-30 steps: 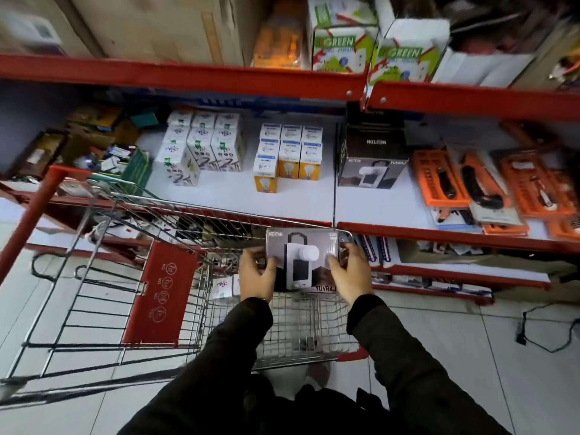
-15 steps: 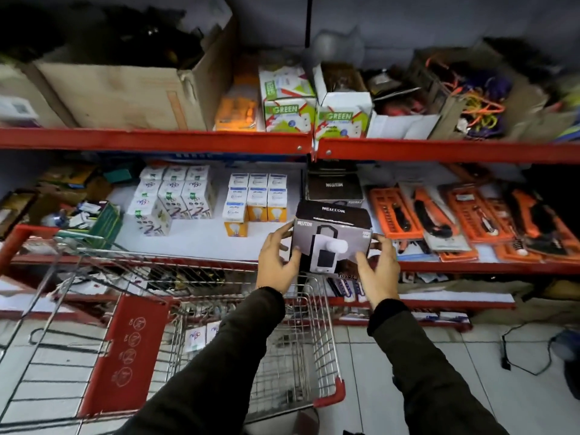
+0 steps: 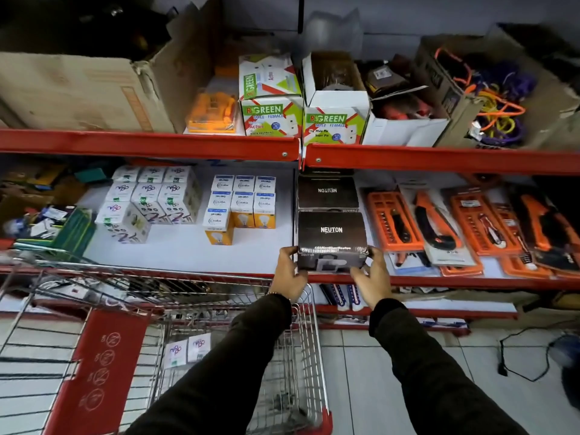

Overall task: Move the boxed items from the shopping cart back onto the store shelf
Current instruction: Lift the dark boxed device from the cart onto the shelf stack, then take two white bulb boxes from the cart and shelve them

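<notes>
A black Neuton box (image 3: 332, 237) rests on the front edge of the white middle shelf (image 3: 188, 249), in front of another black Neuton box (image 3: 328, 191). My left hand (image 3: 290, 273) grips its left side and my right hand (image 3: 370, 274) grips its right front corner. Below, the wire shopping cart (image 3: 306, 340) with red trim stands against the shelf. Two small white boxes (image 3: 187, 348) lie inside the cart.
White bulb boxes (image 3: 153, 199) and blue-and-yellow bulb boxes (image 3: 241, 205) stand left of the Neuton boxes. Orange tool packs (image 3: 470, 227) lie to the right. Green-labelled boxes (image 3: 271, 114) and cardboard cartons (image 3: 84, 92) fill the upper shelf. A black cable (image 3: 518, 356) lies on the tiled floor.
Both hands lifted the Neuton box out of the cart, carried it up and forward, and set it on the middle shelf in front of the other Neuton box.
</notes>
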Motion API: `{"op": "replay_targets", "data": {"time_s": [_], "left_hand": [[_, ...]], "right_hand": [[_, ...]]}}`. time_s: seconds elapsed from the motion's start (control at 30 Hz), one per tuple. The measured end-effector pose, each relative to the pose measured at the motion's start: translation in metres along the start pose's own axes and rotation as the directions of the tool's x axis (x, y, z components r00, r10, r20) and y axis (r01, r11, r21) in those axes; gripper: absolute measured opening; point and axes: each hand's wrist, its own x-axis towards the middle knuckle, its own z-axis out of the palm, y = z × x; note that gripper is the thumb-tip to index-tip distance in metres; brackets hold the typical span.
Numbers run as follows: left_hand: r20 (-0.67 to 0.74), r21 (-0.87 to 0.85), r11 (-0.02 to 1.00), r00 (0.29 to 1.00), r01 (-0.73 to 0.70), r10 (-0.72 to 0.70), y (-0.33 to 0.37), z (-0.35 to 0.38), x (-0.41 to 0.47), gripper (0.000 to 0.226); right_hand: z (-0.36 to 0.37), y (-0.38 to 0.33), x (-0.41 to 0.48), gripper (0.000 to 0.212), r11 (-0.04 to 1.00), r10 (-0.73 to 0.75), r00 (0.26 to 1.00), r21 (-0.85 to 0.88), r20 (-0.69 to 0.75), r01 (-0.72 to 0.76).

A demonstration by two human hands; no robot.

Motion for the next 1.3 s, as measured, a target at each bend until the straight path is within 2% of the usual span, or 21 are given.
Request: {"op": "replay_targets", "data": {"time_s": [0.27, 0.33, 0.43, 0.53, 0.7, 0.77, 0.83, 0.9, 1.03, 1.1, 1.3], "left_hand": [[-0.022, 0.042, 0.999, 1.000, -0.006, 0.007, -0.006, 0.002, 0.007, 0.054], [-0.059, 0.066, 0.997, 0.998, -0.034, 0.038, -0.003, 0.001, 0.002, 0.054], [-0.143, 0.115, 0.991, 0.986, -0.071, 0.087, -0.008, -0.009, -0.011, 0.054], [-0.193, 0.174, 0.977, 0.968, -0.126, 0.159, -0.026, -0.030, -0.028, 0.051], [-0.204, 0.280, 0.956, 0.968, -0.085, 0.146, -0.073, -0.074, -0.061, 0.043], [-0.200, 0.340, 0.939, 0.972, -0.045, 0.119, -0.096, -0.098, -0.074, 0.039], [-0.215, 0.403, 0.915, 0.973, 0.005, 0.089, -0.120, -0.121, -0.085, 0.037], [-0.231, 0.468, 0.874, 0.973, 0.134, -0.025, -0.155, -0.152, -0.088, 0.042], [-0.214, 0.623, 0.727, 0.956, 0.290, -0.199, -0.185, -0.190, -0.093, 0.058], [-0.178, 0.716, 0.626, 0.948, 0.308, -0.262, -0.212, -0.215, -0.089, 0.063], [-0.063, 0.823, 0.503, 0.922, 0.264, -0.382, -0.276, -0.247, -0.066, 0.081]], "right_hand": [[0.005, 0.014, 0.009, 0.064, 1.000, -0.007, 1.000, -0.007, 0.014, 0.007], [0.008, 0.014, 0.007, 0.062, 1.000, 0.027, 0.999, 0.013, -0.031, -0.026], [0.014, 0.009, -0.011, 0.051, 0.991, 0.110, 0.979, 0.092, -0.172, -0.096], [0.034, 0.009, -0.035, 0.039, 0.990, 0.116, 0.974, 0.105, -0.194, -0.097], [0.092, 0.010, -0.071, 0.032, 0.992, -0.086, 0.995, -0.092, -0.041, 0.082], [0.123, 0.015, -0.084, 0.031, 0.971, -0.138, 0.986, -0.183, 0.094, 0.154], [0.150, 0.020, -0.096, 0.035, 0.943, -0.123, 0.961, -0.273, 0.248, 0.191], [0.192, 0.025, -0.106, 0.038, 0.921, -0.087, 0.920, -0.321, 0.382, 0.221], [0.238, 0.027, -0.115, 0.046, 0.845, -0.060, 0.843, -0.421, 0.535, 0.328], [0.277, 0.032, -0.117, 0.053, 0.808, -0.006, 0.800, -0.468, 0.600, 0.357], [0.355, 0.044, -0.106, 0.077, 0.684, 0.098, 0.724, -0.574, 0.683, 0.449]]}}
